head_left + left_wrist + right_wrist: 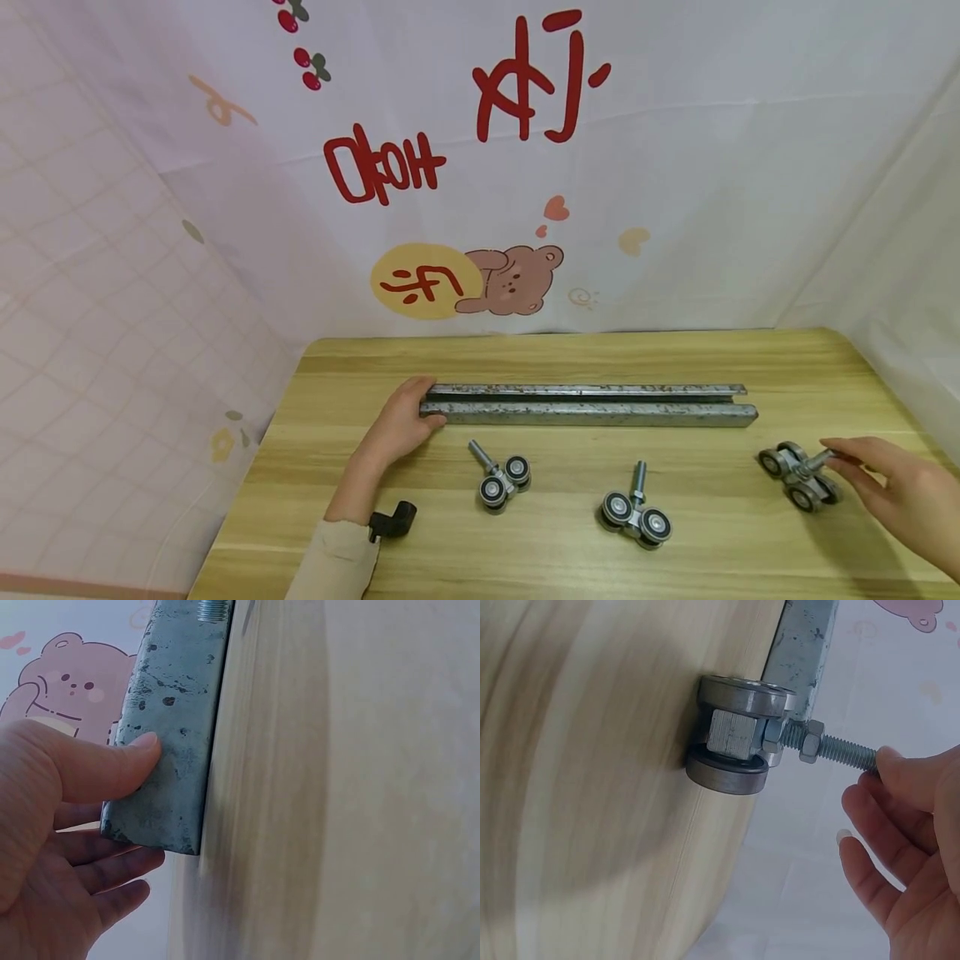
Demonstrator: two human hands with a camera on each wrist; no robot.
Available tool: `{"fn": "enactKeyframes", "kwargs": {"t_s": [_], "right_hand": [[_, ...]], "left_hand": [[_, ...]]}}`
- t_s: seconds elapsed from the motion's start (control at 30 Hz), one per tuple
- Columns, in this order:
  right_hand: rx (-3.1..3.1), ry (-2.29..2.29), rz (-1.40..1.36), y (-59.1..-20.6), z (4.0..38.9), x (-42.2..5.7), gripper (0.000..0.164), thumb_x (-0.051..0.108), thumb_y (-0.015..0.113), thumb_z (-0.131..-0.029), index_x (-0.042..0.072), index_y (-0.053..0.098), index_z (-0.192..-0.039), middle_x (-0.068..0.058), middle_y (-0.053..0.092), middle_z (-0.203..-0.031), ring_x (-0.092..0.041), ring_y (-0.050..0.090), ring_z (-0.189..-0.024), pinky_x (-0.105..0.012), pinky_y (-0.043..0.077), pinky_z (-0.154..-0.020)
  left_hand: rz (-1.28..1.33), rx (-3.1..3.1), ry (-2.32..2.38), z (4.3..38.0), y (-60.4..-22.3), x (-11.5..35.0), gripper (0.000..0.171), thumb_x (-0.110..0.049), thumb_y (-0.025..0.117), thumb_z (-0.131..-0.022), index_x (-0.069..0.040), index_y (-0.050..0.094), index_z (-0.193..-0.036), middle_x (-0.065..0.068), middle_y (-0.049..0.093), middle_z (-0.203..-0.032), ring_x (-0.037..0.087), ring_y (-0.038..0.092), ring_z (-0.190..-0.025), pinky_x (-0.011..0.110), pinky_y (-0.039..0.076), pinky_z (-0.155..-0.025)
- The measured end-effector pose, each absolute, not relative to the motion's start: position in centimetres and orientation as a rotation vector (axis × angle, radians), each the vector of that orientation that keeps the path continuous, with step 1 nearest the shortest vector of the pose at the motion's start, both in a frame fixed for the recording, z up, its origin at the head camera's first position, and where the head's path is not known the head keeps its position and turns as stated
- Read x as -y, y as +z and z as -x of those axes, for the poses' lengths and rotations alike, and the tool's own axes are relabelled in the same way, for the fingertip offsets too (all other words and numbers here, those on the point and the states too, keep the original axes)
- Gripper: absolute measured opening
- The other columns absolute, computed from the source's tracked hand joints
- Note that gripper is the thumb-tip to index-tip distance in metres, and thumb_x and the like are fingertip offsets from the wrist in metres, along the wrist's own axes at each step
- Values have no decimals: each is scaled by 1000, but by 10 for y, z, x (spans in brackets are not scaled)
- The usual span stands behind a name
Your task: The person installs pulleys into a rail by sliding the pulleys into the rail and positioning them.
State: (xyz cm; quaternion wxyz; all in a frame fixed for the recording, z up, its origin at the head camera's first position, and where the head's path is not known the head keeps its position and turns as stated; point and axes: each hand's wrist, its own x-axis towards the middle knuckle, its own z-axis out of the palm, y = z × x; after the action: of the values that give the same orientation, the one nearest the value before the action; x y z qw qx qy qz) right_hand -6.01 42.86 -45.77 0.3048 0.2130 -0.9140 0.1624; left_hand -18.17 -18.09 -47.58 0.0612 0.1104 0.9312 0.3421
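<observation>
A slotted steel track rail [592, 414] lies across the table, its slot facing up and its surface speckled with dark spots. My left hand [399, 423] grips its left end; in the left wrist view the thumb presses the front face of the rail [169, 750] while the fingers reach behind. Off the rail's right end, my right hand [896, 487] pinches the threaded bolt of a roller trolley [793, 472]. Thumb and fingertips hold the bolt's tip in the right wrist view, and the wheels of the trolley [733, 735] are at the wood surface.
Two more roller trolleys lie in front of the rail, one at left of centre [504, 483] and one near the middle [636, 518], bolts pointing away. A black wrist camera mount [393, 521] sits at the left cuff. Printed cloth [675, 275] hangs behind the wooden table [525, 558].
</observation>
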Motion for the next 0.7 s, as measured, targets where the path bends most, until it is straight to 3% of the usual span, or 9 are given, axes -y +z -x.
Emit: {"fn": "enactKeyframes", "kwargs": {"t_s": [0.1,0.17,0.23,0.33,0.5,0.7], "right_hand": [[2480,426,-531,-458,60,-429,45,38,59,-107,-2,76,-96,-10,70,-79,13,56,-72,-9,44,-53],[2517,423,-508,-458,60,-429,26,23,67,-104,-1,76,-98,-13,71,-81,8,58,-70,-9,45,-53],[2530,425,-493,-458,60,-429,18,16,71,-102,-1,76,-99,-14,72,-82,6,59,-70,-9,45,-54],[2528,418,-481,-457,60,-430,21,19,69,-103,0,76,-98,-14,71,-81,7,58,-69,-9,45,-53],[2532,416,-478,-456,61,-429,7,7,75,-97,1,75,-97,-13,71,-81,8,58,-71,-9,46,-54],[2495,424,-487,-455,65,-429,40,34,61,-106,-1,75,-93,-11,69,-76,8,57,-68,-11,45,-52]], "left_hand": [[-324,-2822,1036,182,-474,182,71,-13,79,-95,3,46,-155,24,43,-159,43,39,-148,58,38,-119],[-330,-2829,1037,182,-473,182,71,-13,80,-95,4,46,-155,25,44,-158,44,40,-147,59,38,-119],[-337,-2828,1039,182,-473,182,71,-12,80,-95,5,46,-155,26,43,-158,44,40,-147,59,38,-119],[-355,-2823,1039,181,-474,181,70,-12,79,-95,5,46,-154,26,43,-158,45,40,-147,59,39,-118],[-330,-2820,1046,180,-475,179,70,-13,79,-95,4,46,-155,24,44,-159,43,41,-147,58,39,-118],[-339,-2819,1052,178,-473,180,69,-11,79,-95,5,47,-154,25,44,-158,44,41,-146,59,39,-117]]}}
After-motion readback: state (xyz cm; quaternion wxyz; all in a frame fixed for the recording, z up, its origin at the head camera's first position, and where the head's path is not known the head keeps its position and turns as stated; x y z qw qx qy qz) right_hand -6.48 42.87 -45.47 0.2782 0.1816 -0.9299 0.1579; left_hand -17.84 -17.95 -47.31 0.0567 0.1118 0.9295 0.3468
